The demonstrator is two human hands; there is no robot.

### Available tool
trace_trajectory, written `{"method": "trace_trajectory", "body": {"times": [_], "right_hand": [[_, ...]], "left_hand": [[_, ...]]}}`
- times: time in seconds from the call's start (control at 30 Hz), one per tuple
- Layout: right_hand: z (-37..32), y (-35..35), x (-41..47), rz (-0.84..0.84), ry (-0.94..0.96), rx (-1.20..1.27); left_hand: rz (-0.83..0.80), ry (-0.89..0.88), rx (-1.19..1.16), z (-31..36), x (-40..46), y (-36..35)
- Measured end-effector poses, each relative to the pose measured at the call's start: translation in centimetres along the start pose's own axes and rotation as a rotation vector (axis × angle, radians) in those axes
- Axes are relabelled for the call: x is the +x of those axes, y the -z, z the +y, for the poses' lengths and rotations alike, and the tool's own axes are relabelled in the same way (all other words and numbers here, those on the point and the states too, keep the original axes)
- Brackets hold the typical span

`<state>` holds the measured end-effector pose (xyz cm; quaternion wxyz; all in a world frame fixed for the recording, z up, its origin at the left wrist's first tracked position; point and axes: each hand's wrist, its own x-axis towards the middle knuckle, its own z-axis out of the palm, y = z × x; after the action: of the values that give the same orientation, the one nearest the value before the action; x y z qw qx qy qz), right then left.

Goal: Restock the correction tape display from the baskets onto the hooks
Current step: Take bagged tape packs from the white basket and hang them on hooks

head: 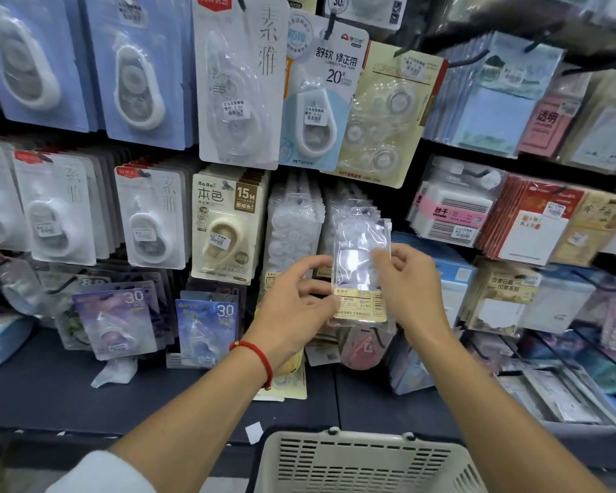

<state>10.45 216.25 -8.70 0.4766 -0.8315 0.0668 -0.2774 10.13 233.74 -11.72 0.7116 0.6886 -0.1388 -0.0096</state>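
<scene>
Basket [363, 460] of pale slotted plastic sits at the near edge, only its far rim and wall in view, so what it holds cannot be told. Beyond it runs a dark shelf ledge [121, 396] with a few loose packs lying on it. On the wall behind, hooks carry rows of carded correction tapes: blue-backed ones [136, 69] far left, a cream pack marked 15M [226, 222] in the middle row, and a row of clear bagged refills [294, 225] just right of that. Sticky-note packs [491, 97] fill the right side.

A clear packet with a yellow label [361, 268] is held upright in front of the refill rows, between both hands. Left hand [296, 300], with a red bracelet [258, 357] on its wrist, pinches the packet's lower left edge. Right hand [406, 282] grips its right edge, thumb across the front.
</scene>
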Motion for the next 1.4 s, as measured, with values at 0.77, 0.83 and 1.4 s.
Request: {"method": "trace_trajectory", "body": {"times": [0.77,0.83,1.4], "right_hand": [[4.8,-10.1,9.8,-0.402,0.229,-0.79],[4.9,-10.0,8.9,-0.386,0.244,-0.736],[22.0,-3.2,-14.5,-1.015,-0.066,-0.773]], "left_hand": [[-0.039,-0.379,1.244,-2.7,2.1,3.8],[-0.039,-0.397,1.22,-2.8,2.0,3.8],[-0.046,-0.346,0.866,-0.8,-17.3,2.0]]}}
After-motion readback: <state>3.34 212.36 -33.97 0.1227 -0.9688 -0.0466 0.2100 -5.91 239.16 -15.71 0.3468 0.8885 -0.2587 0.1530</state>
